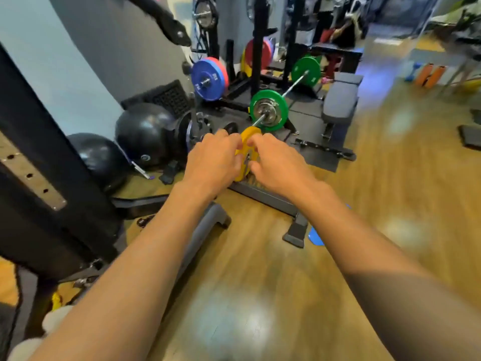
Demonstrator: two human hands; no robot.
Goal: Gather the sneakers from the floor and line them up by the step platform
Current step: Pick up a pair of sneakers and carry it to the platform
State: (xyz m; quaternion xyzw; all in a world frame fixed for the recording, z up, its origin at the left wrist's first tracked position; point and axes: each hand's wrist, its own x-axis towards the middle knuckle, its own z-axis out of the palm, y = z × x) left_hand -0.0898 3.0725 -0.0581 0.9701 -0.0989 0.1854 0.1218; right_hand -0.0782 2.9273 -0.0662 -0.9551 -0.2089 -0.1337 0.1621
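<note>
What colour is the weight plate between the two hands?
The weight plate is yellow; head view.

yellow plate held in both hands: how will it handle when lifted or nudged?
Probably rigid and heavy for its size: the yellow plate looks like a solid disc, and the left hand and right hand both grip it. It stands on edge, so if released it may roll or tip over. Blur hides its surface, so slipperiness is unclear.
</note>
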